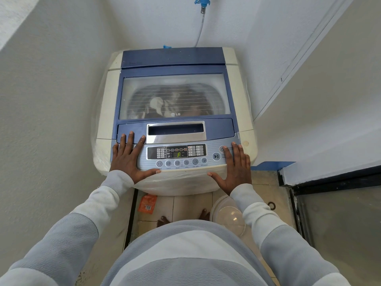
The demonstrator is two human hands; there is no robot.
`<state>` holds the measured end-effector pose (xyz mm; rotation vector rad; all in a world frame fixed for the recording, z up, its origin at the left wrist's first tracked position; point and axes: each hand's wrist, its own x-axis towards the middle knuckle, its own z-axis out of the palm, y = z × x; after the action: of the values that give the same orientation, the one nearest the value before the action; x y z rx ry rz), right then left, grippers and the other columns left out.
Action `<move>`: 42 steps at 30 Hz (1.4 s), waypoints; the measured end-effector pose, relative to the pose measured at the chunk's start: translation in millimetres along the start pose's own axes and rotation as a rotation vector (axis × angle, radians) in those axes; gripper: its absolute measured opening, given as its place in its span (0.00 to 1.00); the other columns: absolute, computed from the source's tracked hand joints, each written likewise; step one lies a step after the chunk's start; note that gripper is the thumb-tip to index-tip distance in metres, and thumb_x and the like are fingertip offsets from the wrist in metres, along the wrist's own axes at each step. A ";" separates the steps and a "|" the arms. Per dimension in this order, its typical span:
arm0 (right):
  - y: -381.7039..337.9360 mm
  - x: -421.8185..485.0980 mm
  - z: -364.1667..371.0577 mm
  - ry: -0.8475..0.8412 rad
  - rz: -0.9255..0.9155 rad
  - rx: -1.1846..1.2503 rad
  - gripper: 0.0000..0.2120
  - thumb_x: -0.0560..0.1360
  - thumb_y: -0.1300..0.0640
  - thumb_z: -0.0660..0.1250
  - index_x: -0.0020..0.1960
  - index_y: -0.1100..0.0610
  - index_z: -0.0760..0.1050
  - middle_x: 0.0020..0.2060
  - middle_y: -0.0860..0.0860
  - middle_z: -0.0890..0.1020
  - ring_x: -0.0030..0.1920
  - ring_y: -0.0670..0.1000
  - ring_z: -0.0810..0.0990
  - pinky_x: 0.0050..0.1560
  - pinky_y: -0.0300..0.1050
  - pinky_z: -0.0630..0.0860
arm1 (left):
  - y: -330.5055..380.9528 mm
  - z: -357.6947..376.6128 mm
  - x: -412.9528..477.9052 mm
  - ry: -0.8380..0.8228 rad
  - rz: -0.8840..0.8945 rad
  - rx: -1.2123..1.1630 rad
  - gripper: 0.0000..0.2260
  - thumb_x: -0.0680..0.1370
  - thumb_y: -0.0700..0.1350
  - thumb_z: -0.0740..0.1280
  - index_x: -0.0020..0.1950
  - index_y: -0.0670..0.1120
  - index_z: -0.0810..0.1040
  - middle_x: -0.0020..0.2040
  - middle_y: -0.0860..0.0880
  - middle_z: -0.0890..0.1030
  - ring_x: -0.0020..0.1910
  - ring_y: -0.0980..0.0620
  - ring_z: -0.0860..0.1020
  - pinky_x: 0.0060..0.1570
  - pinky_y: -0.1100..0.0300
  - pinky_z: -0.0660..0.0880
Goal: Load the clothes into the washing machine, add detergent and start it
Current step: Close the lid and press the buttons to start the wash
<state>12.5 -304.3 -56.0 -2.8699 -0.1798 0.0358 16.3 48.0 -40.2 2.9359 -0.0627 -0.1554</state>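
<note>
Clothes (165, 104) show only dimly through the closed, ribbed, translucent lid (175, 96) of the washing machine (175, 120); they read as dark and pale folds inside the round drum, and individual garments cannot be made out. Small print under the round buttons on the control panel (177, 155) is too fine to read fully, though the lit display (178, 155) shows a green "F". Part of the label beside the start/pause button (216, 156) is covered by the right hand (233, 168).

Both hands lie flat with fingers spread, holding nothing: the left hand (129, 157) rests on the panel's left end, fingertips reaching the blue lid frame; the right rests on the panel's right end, thumb along the cream front edge.

A crinkled clear plastic film wraps the machine's cream body. Below, on the tiled floor (181, 205), an orange sachet (147, 204) lies flat near the machine's foot, and a clear, rounded plastic container (228, 217) is partly hidden behind the right sleeve (261, 215). A thin hose (201, 29) runs down the textured white wall from a blue tap (203, 2), cut off at the top edge.
</note>
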 end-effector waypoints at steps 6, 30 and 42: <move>0.3 0.5 0.9 -0.004 0.006 -0.002 0.42 0.68 0.26 0.52 0.74 0.49 0.54 0.76 0.56 0.59 0.76 0.60 0.56 0.72 0.57 0.48 | -0.2 0.6 0.0 0.006 0.001 0.006 0.54 0.61 0.83 0.49 0.79 0.52 0.53 0.79 0.43 0.50 0.77 0.38 0.48 0.72 0.38 0.49; -0.4 -1.1 5.0 -0.034 0.019 -0.066 0.46 0.67 0.23 0.51 0.76 0.51 0.53 0.77 0.56 0.55 0.76 0.60 0.54 0.73 0.60 0.49 | 0.8 1.7 -0.4 0.011 0.004 0.029 0.54 0.62 0.83 0.48 0.79 0.52 0.53 0.79 0.42 0.51 0.77 0.38 0.48 0.72 0.38 0.50; -0.3 -1.4 5.9 -0.047 0.014 -0.074 0.47 0.68 0.23 0.49 0.77 0.52 0.52 0.77 0.57 0.54 0.77 0.60 0.52 0.73 0.59 0.48 | 0.9 1.8 -0.6 0.011 -0.001 0.027 0.54 0.61 0.82 0.50 0.79 0.52 0.52 0.79 0.43 0.50 0.77 0.38 0.48 0.71 0.38 0.51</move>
<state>10.9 -302.7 -61.6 -2.9456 -0.1731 0.1010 15.5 46.8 -41.8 2.9640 -0.0622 -0.1394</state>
